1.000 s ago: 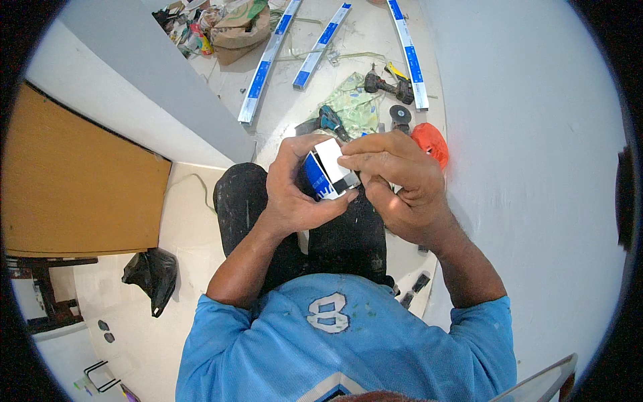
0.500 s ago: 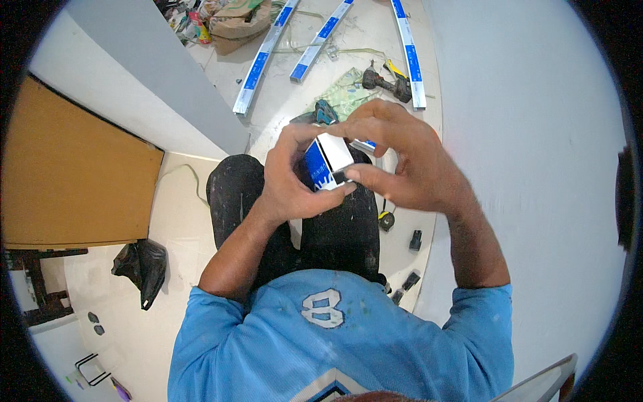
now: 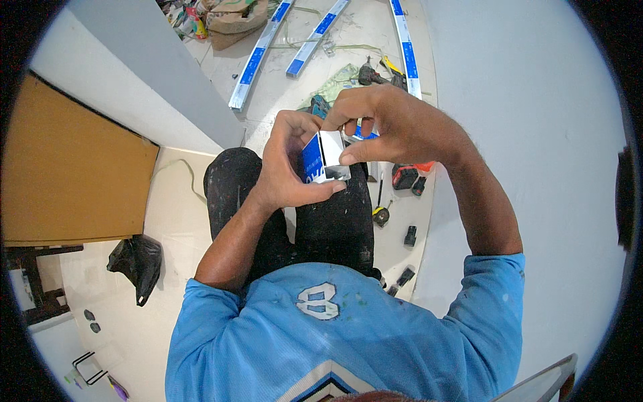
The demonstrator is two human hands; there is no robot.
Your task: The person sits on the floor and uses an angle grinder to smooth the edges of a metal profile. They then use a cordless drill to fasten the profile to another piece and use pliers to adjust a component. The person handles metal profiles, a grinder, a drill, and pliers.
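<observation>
A rectangular metal profile [image 3: 313, 161] with blue film on one side and a white face is in front of my knees, its near end bright and metallic. My left hand [image 3: 284, 164] is closed round its left side, with the thumb along the near edge. From the right, my right hand [image 3: 402, 127] grips the same profile. Its thumb presses the right edge of the white face, and its curled fingers are at the far edge. A narrow dark line runs between the blue and white faces. How far the profile extends beyond my hands is hidden.
Long blue-and-silver bars [image 3: 261, 57] lie ahead on the floor. A cordless drill [image 3: 370, 74] rests near the right bar. Beside my right knee are a red-and-black tool part [image 3: 404, 177], a tape measure [image 3: 381, 216] and a small black block [image 3: 410, 235]. A black bag [image 3: 137, 264] lies left.
My right thumb has moved up along the profile's right edge, and the small black patch by its tip no longer shows. My right forearm has swung slightly outward, uncovering the red-and-black part.
</observation>
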